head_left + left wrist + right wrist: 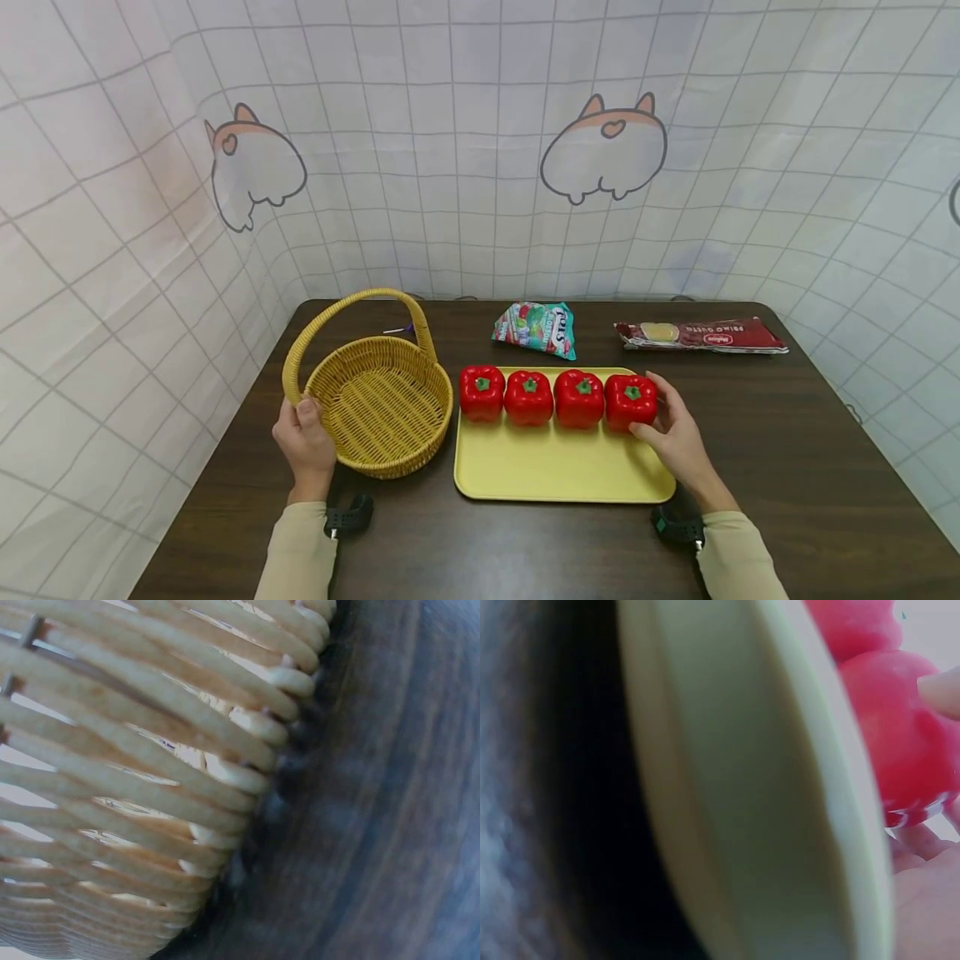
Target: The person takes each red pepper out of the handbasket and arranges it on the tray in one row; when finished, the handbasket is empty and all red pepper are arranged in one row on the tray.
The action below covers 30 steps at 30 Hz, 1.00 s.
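Observation:
My left hand [306,437] grips the yellow wicker basket [382,400] at its left side, where the tall arched handle meets the rim. Nothing lies inside the basket; its woven wall [135,772] fills much of the left wrist view. Several red bell peppers with green stems stand in a row along the far side of a yellow tray [555,475]. Around the rightmost bell pepper [630,402], my right hand [678,437] has its thumb in front and its fingers behind. The right wrist view shows that bell pepper [892,735] beyond the blurred tray edge [742,780].
Behind the tray lies a teal snack bag [536,329]. A long dark red packet [705,335] rests at the back right of the brown table [787,467]. Behind the basket handle is a small purple-and-white item [401,329]. A white gridded curtain [465,208] hangs behind the table.

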Motion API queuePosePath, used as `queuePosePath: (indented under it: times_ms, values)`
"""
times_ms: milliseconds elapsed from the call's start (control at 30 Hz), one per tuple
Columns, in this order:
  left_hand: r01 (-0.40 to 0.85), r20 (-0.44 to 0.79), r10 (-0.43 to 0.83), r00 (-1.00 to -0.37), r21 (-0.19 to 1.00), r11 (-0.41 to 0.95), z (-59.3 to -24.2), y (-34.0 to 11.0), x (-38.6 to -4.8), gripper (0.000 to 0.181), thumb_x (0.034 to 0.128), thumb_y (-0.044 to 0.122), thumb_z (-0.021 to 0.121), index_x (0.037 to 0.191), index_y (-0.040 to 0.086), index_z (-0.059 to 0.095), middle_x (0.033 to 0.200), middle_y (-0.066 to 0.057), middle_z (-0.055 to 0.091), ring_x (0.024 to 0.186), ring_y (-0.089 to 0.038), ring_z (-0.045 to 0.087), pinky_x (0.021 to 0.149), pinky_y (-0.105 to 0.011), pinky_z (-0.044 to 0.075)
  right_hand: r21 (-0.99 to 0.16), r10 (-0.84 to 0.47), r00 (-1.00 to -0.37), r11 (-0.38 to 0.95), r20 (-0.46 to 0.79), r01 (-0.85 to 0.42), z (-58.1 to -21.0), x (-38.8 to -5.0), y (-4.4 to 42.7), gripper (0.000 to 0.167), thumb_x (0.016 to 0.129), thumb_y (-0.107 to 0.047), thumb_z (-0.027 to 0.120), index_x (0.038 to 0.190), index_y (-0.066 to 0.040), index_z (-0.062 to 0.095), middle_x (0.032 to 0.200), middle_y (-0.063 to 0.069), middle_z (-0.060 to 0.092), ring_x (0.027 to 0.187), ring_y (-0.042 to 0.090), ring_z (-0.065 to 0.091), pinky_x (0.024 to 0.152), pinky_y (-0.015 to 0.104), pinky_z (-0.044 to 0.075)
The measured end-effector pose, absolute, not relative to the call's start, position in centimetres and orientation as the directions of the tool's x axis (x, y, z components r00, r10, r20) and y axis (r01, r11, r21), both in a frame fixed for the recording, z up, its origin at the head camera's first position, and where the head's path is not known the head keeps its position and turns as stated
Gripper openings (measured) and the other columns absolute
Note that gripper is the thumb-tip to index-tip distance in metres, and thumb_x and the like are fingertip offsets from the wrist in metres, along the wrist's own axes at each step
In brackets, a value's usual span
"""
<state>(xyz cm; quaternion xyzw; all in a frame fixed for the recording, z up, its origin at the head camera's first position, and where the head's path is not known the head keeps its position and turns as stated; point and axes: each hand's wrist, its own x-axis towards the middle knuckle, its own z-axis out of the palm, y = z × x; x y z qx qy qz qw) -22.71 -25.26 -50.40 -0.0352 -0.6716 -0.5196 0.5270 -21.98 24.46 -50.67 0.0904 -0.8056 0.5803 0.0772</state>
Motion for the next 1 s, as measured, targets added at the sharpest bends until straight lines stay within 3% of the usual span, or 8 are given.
queuePosePath:
  times_ms: [333, 467, 567, 700, 800, 900, 1000]
  values:
    - [0.603, 0.746, -0.498, -0.442, 0.658, 0.451, -50.3, -25.3, -22.7, 0.055, 0.0985, 0.044, 0.05, 0.074, -0.006, 0.047, 0.061, 0.008, 0.042, 0.051, -0.003, 0.034, 0.049, -0.019, 0.027, -0.921, -0.033, -0.978, 0.329, 0.207, -0.206, -50.5, -21.6, 24.6, 0.077, 0.089, -0.01, 0.07, 0.151, -0.005, 0.025, 0.146, 0.016, 0.039, 0.128, 0.03, 0.041, 0.093, 0.01, 0.037]
    - [0.605, 0.748, -0.499, -0.437, 0.655, 0.453, -50.2, -25.3, -22.9, 0.06, 0.0979, 0.047, 0.051, 0.075, -0.008, 0.048, 0.06, 0.002, 0.043, 0.052, -0.003, 0.034, 0.05, -0.019, 0.027, -0.917, -0.023, -0.977, 0.341, 0.212, -0.207, -50.2, -21.7, 24.7, 0.076, 0.089, -0.01, 0.07, 0.152, -0.007, 0.026, 0.146, 0.016, 0.039, 0.128, 0.031, 0.041, 0.094, 0.011, 0.037]
    - [0.589, 0.726, -0.502, -0.469, 0.681, 0.435, -49.7, -25.0, -22.5, 0.055, 0.0996, 0.04, 0.051, 0.083, -0.012, 0.052, 0.064, -0.006, 0.047, 0.057, -0.006, 0.042, 0.054, -0.019, 0.033, -0.916, -0.017, -0.974, 0.337, 0.228, -0.22, -49.9, -21.5, 25.0, 0.075, 0.09, -0.01, 0.069, 0.152, -0.008, 0.026, 0.148, 0.017, 0.037, 0.13, 0.034, 0.04, 0.095, 0.012, 0.038]
    - [0.568, 0.69, -0.486, -0.536, 0.721, 0.397, -48.1, -24.7, -21.1, 0.037, 0.098, 0.018, 0.048, 0.107, -0.017, 0.054, 0.083, -0.016, 0.057, 0.075, -0.014, 0.055, 0.07, -0.021, 0.042, -0.91, -0.013, -0.963, 0.325, 0.269, -0.258, -49.2, -21.1, 25.6, 0.071, 0.092, -0.008, 0.066, 0.151, -0.005, 0.026, 0.149, 0.021, 0.035, 0.131, 0.041, 0.039, 0.098, 0.015, 0.04]
    - [0.565, 0.698, -0.471, -0.54, 0.715, 0.413, -45.6, -24.7, -20.1, 0.04, 0.094, 0.014, 0.048, 0.125, -0.011, 0.051, 0.106, -0.017, 0.06, 0.094, -0.016, 0.058, 0.083, -0.022, 0.042, -0.889, -0.018, -0.955, 0.362, 0.296, -0.282, -48.2, -20.9, 26.2, 0.069, 0.093, -0.008, 0.064, 0.151, -0.004, 0.026, 0.15, 0.021, 0.034, 0.132, 0.044, 0.037, 0.101, 0.02, 0.04]
    - [0.539, 0.724, -0.435, -0.535, 0.69, 0.483, -42.1, -24.8, -19.5, 0.047, 0.0938, 0.021, 0.051, 0.137, 0.003, 0.048, 0.128, -0.01, 0.056, 0.115, -0.017, 0.054, 0.096, -0.024, 0.04, -0.853, -0.046, -0.947, 0.423, 0.317, -0.306, -46.3, -21.3, 26.7, 0.069, 0.093, -0.01, 0.064, 0.152, -0.006, 0.026, 0.151, 0.02, 0.034, 0.133, 0.045, 0.036, 0.107, 0.038, 0.038]
    - [0.509, 0.755, -0.357, -0.549, 0.641, 0.574, -38.1, -24.2, -19.3, 0.051, 0.095, 0.028, 0.056, 0.141, 0.008, 0.047, 0.141, -0.008, 0.049, 0.13, -0.024, 0.046, 0.107, -0.034, 0.035, -0.803, -0.094, -0.935, 0.488, 0.341, -0.342, -44.0, -22.2, 27.0, 0.07, 0.092, -0.011, 0.066, 0.152, -0.008, 0.028, 0.152, 0.019, 0.033, 0.135, 0.043, 0.036, 0.105, 0.056, 0.033]
